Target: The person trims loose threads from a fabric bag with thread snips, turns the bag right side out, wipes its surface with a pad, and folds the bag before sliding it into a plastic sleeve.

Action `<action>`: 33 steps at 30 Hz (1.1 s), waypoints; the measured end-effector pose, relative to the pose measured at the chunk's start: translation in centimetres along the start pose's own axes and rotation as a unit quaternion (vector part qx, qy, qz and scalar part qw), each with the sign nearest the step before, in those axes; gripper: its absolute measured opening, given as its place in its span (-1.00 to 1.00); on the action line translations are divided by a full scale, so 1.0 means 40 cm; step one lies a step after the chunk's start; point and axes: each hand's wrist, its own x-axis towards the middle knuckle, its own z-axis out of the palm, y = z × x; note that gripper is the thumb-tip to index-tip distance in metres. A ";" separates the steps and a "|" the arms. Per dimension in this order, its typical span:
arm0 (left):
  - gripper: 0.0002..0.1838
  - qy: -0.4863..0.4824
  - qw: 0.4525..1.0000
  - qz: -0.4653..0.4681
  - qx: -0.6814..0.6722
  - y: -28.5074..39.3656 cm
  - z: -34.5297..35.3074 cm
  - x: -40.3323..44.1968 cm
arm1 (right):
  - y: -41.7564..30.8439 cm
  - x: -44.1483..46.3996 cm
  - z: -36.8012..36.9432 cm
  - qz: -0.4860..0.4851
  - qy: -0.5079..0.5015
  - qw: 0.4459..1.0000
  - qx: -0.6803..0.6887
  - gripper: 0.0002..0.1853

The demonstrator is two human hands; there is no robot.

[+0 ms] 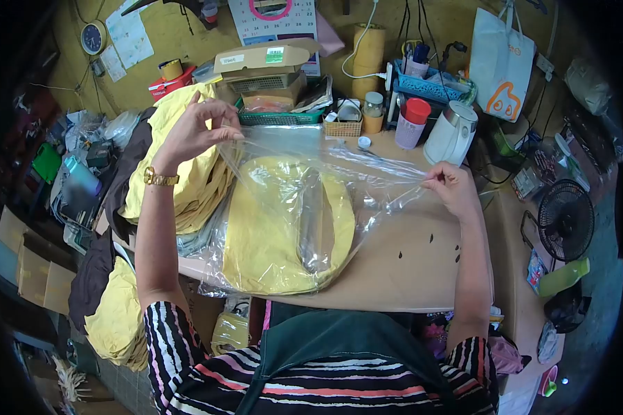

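Note:
A clear plastic bag is stretched between my two hands above the table. My left hand, with a gold watch at the wrist, pinches the bag's upper left edge. On the other side my right hand pinches a gathered corner of the same bag. Beneath and partly inside the plastic lies a folded yellow cloth item with a curved outline. Glare on the film hides whether the cloth is fully inside. Beside my left forearm rises a stack of yellow cloth pieces.
Brown tabletop bears several small dark specks. At the back stand a white electric kettle, a cup with a red lid, a blue basket and a cardboard box. A black fan is at right; more yellow cloth hangs lower left.

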 end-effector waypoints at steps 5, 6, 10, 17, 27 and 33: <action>-0.78 -0.017 0.999 0.000 0.047 0.000 0.007 -0.009 | -0.029 -0.017 -0.019 0.073 0.001 0.970 0.231 -0.95; -0.80 -0.038 0.997 -0.009 0.073 0.005 0.003 -0.010 | -0.041 -0.017 -0.019 0.073 0.004 0.970 0.231 -0.95; -0.74 -0.027 0.997 0.013 0.073 0.004 -0.003 -0.016 | -0.100 -0.008 -0.015 0.032 -0.007 0.999 -0.006 -0.85; -0.68 0.126 0.989 0.032 -0.073 -0.023 -0.016 -0.042 | -0.059 -0.031 -0.039 -0.067 0.066 0.987 -0.129 -0.72; -0.74 0.212 0.613 -0.010 -0.761 0.058 0.236 0.008 | 0.078 0.010 0.108 -0.212 0.039 0.670 0.710 -0.69; -0.73 0.224 0.732 -0.027 -0.643 0.158 0.254 0.060 | -0.199 -0.052 0.155 -0.113 -0.023 0.992 0.046 -0.72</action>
